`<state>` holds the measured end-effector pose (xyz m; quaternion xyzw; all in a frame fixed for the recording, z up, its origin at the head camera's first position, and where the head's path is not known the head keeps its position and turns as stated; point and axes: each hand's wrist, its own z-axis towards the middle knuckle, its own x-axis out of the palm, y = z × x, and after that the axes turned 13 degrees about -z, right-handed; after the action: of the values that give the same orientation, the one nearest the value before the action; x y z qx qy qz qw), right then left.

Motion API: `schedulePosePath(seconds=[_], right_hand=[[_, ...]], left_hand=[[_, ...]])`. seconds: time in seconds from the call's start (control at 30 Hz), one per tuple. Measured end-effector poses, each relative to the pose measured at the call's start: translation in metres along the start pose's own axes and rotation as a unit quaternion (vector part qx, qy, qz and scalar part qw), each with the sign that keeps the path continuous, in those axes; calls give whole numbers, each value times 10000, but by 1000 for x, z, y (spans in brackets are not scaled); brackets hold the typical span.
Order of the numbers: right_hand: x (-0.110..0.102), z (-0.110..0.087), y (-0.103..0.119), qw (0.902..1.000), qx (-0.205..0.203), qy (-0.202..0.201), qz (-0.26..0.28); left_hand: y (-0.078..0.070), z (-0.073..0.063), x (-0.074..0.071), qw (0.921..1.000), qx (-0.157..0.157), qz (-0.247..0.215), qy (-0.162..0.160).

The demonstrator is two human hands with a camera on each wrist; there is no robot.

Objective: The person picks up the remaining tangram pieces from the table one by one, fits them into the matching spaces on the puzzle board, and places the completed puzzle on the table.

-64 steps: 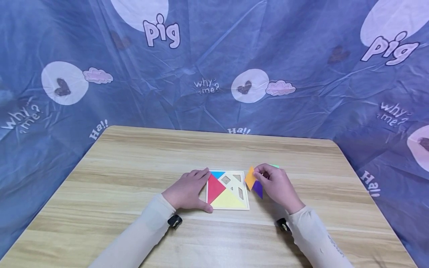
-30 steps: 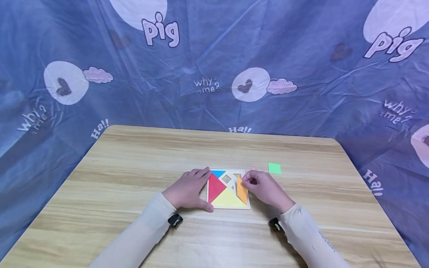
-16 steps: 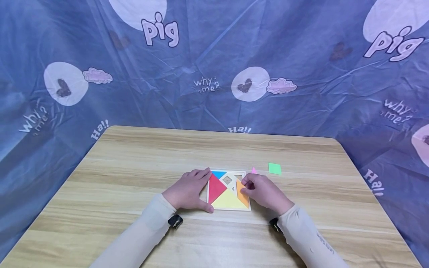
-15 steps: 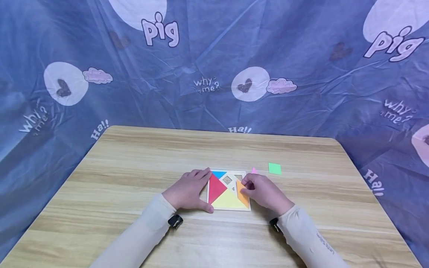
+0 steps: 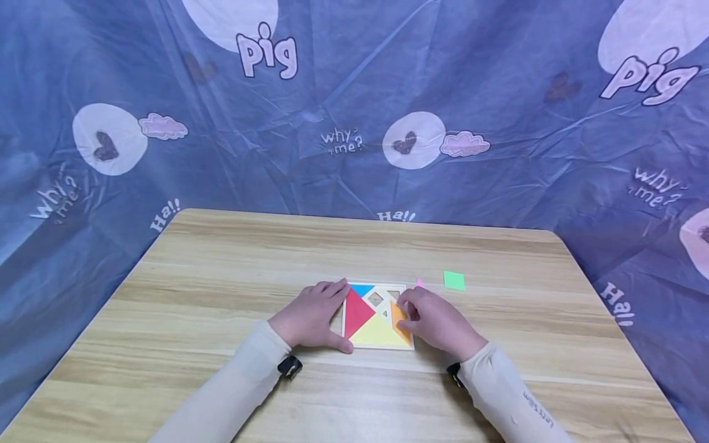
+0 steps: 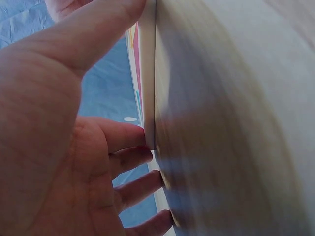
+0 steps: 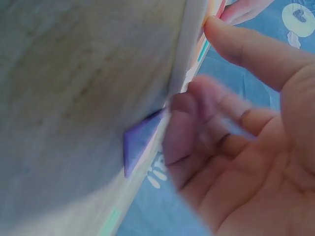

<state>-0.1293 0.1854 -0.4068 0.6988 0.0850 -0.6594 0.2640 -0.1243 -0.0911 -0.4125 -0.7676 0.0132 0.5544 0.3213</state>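
Observation:
A wooden tangram board [image 5: 386, 303] lies on the table, with red [image 5: 357, 312], blue [image 5: 362, 289] and yellow [image 5: 379, 334] pieces in it. My left hand [image 5: 312, 317] spans its left side, thumb at the near corner and fingertips at the far one. An orange parallelogram piece [image 5: 396, 317] lies flat at the board's right side. Over it is my right hand [image 5: 440, 323], thumb and index finger apart with their tips at the piece. In the right wrist view a purple piece [image 7: 140, 142] lies beyond the board's edge; the hand hides it from the head view.
A green square piece [image 5: 454, 280] lies on the wooden table [image 5: 249, 246] to the right of the board. The tip of a pink piece [image 5: 419, 283] shows behind the right hand. Behind the table hangs a blue printed cloth [image 5: 332, 74].
The right hand has carried the orange piece left onto the board, laid it down flat from a tilt, and spread thumb and finger on it. The left hand has stayed put.

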Motion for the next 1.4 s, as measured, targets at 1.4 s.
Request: schedulePosePath(seconds=[1.4], right_hand=[[-39, -7, -46, 9935, 560, -910, -383]], left_hand=[[7, 4, -3, 9999, 136, 3, -5]])
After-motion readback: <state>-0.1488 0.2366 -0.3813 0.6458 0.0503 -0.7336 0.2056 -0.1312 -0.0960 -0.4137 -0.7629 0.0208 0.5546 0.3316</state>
